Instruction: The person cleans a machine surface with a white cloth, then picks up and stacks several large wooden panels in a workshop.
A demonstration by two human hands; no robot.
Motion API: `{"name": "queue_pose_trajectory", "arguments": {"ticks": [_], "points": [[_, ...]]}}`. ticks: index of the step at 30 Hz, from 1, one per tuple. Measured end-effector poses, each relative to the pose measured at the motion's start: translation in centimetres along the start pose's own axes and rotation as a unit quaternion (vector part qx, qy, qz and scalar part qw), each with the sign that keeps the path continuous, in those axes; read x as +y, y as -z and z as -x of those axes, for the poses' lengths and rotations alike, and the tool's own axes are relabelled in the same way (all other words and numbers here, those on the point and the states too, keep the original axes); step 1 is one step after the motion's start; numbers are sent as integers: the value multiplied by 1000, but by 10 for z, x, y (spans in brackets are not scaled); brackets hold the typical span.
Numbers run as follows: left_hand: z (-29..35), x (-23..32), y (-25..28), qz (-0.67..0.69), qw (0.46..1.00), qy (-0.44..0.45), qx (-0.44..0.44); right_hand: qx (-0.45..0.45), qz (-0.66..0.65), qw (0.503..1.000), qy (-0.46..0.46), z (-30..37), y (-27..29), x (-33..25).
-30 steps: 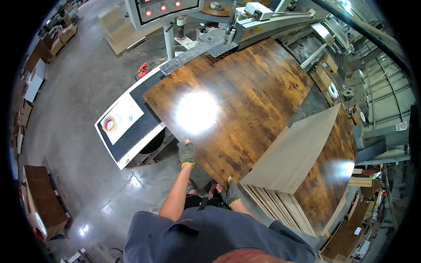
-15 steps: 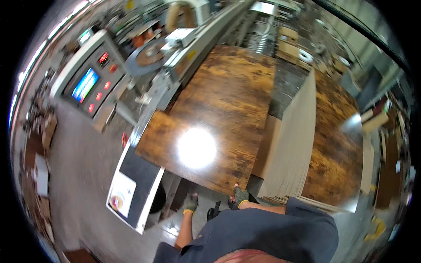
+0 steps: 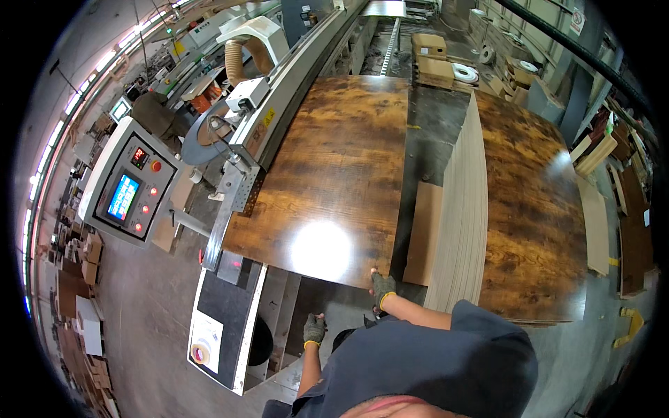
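A large brown wood-grain board lies lengthwise ahead of me, its far part along the machine's long metal beam. My right hand, in a grey-green fingerless glove with a yellow cuff, grips the board's near right corner. The thumb lies on top and the other fingers are under the edge. In a matching glove, my left hand hangs below the near edge, apart from the board. Its fingers are curled in, with nothing visible in them.
On the right stands a tall stack of similar boards, with a cardboard piece beside it. To the left, a control panel sits on an arm. A black-topped side table holds a tape roll on white paper.
The board has turned slightly, and its left edge now lies nearer the beam. My right hand still holds its corner. My left hand has shifted slightly right.
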State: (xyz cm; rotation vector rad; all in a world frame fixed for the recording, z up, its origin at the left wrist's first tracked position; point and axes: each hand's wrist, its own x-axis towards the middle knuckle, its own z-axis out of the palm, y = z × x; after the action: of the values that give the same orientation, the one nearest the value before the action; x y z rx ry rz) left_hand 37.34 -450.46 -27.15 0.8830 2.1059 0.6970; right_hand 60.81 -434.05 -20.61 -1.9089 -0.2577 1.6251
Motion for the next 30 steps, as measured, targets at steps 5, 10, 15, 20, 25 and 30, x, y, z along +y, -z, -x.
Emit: {"name": "queue_pose_trajectory", "arguments": {"ticks": [5,10,15,20,25,30], "points": [[6,-9,8,9,998,-37,45,-180,-67,981,33,-61,5,-26],[27,-1,8,24,999,-35,17,26,237,855,461,-83,63,-71],[38,-74,16,47,999,7,-17,210,290,738,573,20,189,-115],[40,-162,-9,-92,985,-130,59,358,338,776,395,66,347,-91],[85,-177,-9,-50,997,17,-53,424,415,758,273,57,471,27],[138,-162,2,-121,987,9,-109,395,457,762,233,61,526,109]]}}
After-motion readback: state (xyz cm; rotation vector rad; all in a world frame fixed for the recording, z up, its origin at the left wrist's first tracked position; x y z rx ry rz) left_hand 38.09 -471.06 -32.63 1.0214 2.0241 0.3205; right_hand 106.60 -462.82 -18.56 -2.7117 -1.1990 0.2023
